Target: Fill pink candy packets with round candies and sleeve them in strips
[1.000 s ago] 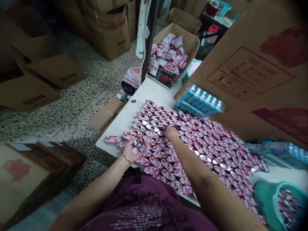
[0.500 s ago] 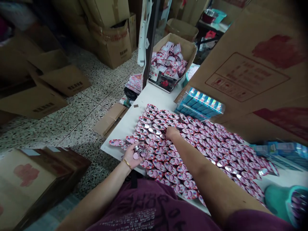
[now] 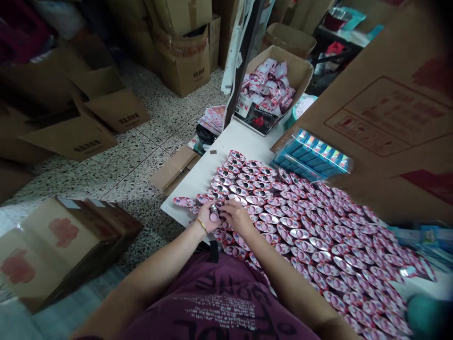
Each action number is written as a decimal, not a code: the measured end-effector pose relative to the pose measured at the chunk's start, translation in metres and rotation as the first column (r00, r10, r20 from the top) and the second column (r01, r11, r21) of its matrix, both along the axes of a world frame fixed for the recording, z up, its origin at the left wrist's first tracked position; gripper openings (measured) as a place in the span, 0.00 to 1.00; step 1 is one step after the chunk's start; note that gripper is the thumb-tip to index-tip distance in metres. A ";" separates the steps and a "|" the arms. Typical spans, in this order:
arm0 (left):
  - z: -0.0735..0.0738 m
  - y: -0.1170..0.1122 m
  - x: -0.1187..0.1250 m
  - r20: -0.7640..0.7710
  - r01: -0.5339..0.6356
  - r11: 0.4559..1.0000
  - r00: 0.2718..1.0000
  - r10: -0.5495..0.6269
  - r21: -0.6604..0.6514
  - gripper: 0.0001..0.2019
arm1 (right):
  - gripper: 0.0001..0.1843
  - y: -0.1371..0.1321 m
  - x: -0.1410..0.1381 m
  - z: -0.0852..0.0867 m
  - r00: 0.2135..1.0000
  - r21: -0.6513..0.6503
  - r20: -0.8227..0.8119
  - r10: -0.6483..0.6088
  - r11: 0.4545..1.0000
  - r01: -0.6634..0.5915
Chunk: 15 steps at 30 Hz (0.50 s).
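My left hand (image 3: 207,218) is cupped palm up around several small round metal tins (image 3: 214,216) with pink faces and silvery rims. Close against it, my right hand (image 3: 239,217) has its fingers bent over the tins; what its fingertips pinch is hidden. Below and beyond both hands, rows of pink printed packs (image 3: 299,217) stand packed together with their openings up. Pink discs show in most of the nearer and right-hand packs, while several at the far left, such as one pack (image 3: 252,164), have a dark round spot inside.
The packs stand on a white table (image 3: 221,141). At its far end is a carton (image 3: 300,80) full of pink packets. Wrapped blue boxes (image 3: 311,153) lie beside a large cardboard box (image 3: 385,123). A teal tub (image 3: 430,311) is at right, and cartons (image 3: 116,106) stand on the speckled floor.
My right hand has come back from the rows of packs to the tins in my left hand. The view has shifted, so the table appears farther right.
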<state>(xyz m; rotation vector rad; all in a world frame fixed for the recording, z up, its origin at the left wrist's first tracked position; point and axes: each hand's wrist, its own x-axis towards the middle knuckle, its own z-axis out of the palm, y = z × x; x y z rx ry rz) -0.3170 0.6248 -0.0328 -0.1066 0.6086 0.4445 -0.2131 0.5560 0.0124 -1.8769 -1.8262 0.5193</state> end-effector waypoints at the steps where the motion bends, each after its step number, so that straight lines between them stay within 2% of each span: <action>1: 0.000 -0.002 -0.001 -0.011 0.005 1.000 1.000 -0.005 -0.003 0.06 | 0.08 -0.001 0.001 -0.003 0.997 0.017 -0.065 -0.029 0.999 0.030; 5: -0.004 -0.004 -0.013 -0.040 0.034 0.999 0.999 -0.034 -0.019 0.07 | 0.07 0.008 0.010 -0.012 0.947 0.029 -0.235 -0.220 0.972 0.233; 8: -0.008 0.000 -0.027 -0.004 0.028 0.999 1.000 -0.028 -0.036 0.08 | 0.06 0.029 0.011 -0.018 0.900 -0.063 -0.235 -0.367 0.930 0.362; 12: -0.013 0.008 -0.038 -0.063 0.011 0.999 0.998 -0.013 -0.038 0.09 | 0.06 0.062 0.009 -0.026 0.946 -0.087 -0.049 -0.321 0.945 0.317; 15: -0.014 0.011 -0.039 -0.118 0.060 0.998 0.991 -0.063 -0.028 0.08 | 0.07 0.075 0.010 -0.028 0.947 -0.094 0.097 -0.307 0.944 0.316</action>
